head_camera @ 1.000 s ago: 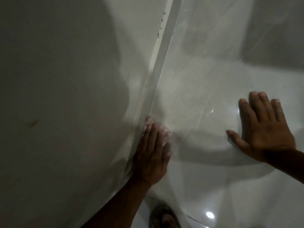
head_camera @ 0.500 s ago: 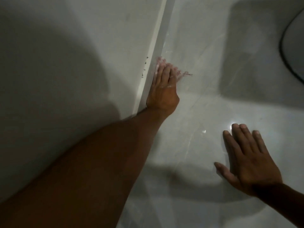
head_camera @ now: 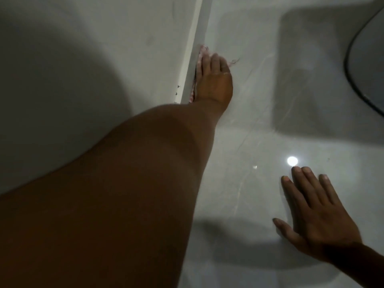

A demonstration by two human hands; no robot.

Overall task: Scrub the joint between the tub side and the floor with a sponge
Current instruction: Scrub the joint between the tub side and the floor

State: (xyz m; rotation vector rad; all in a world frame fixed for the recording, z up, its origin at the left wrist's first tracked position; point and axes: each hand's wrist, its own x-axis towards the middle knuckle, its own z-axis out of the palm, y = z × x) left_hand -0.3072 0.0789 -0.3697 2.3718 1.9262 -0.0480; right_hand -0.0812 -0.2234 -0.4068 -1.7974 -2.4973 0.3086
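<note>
The white tub side [head_camera: 87, 59] fills the left of the view and meets the glossy pale floor [head_camera: 259, 125] along a narrow joint strip [head_camera: 197, 44]. My left hand [head_camera: 215, 80] is stretched far forward, pressing a pinkish sponge [head_camera: 199, 59] into that joint; only the sponge's frayed edge shows beside and ahead of my fingers. My left forearm crosses the lower left of the frame. My right hand [head_camera: 313, 215] lies flat on the floor at the lower right, fingers spread, holding nothing.
A dark curved rim of a rounded fixture [head_camera: 357, 65] shows at the right edge, with its shadow on the floor. A bright lamp reflection [head_camera: 292, 161] sits just ahead of my right fingertips. Small dark specks [head_camera: 177, 90] mark the tub side near the joint.
My left hand has slid the sponge forward along the joint, away from me, with the arm now extended. My right hand has stayed flat on the floor.
</note>
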